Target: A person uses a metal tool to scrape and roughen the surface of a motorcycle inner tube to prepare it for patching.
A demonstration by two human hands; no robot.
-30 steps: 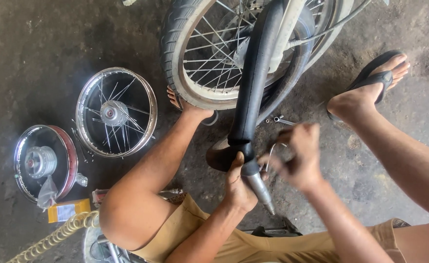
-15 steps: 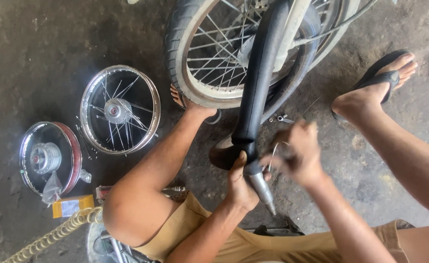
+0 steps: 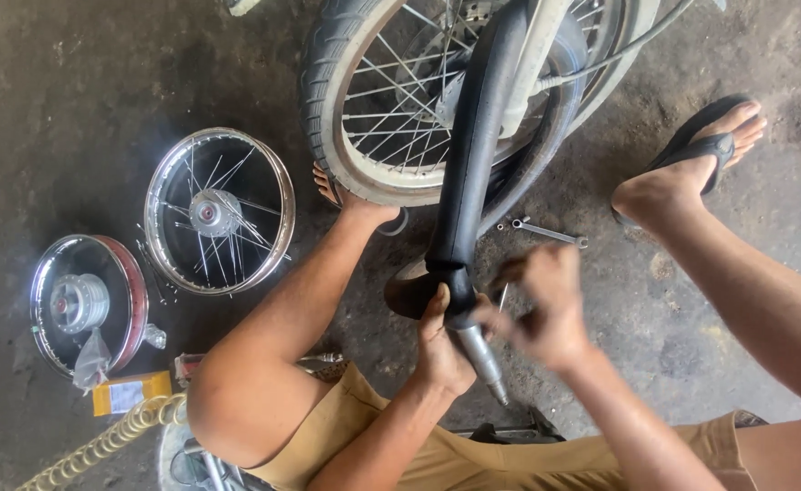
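Observation:
A black rubber inner tube (image 3: 478, 145) hangs down from a spoked motorcycle wheel with a tyre (image 3: 364, 100) in front of me. My left hand (image 3: 441, 341) grips the tube's lower end, where a shiny metal nozzle (image 3: 484, 359) points down. My right hand (image 3: 541, 309) is beside it, fingers curled around a small thin metal tool at the tube's end; the tool is blurred. I am squatting, knees spread, with my feet in sandals on either side of the wheel.
A bare chrome spoked rim (image 3: 219, 211) and a second rim with a hub (image 3: 87, 302) lie on the dirty concrete floor to the left. A spanner (image 3: 546, 233) lies near my right foot (image 3: 691, 168). A small yellow box (image 3: 128, 395) and a yellow coiled hose (image 3: 100, 445) sit at lower left.
The view has shifted slightly. My right hand has moved a little closer to the tube's end; my left hand keeps its grip.

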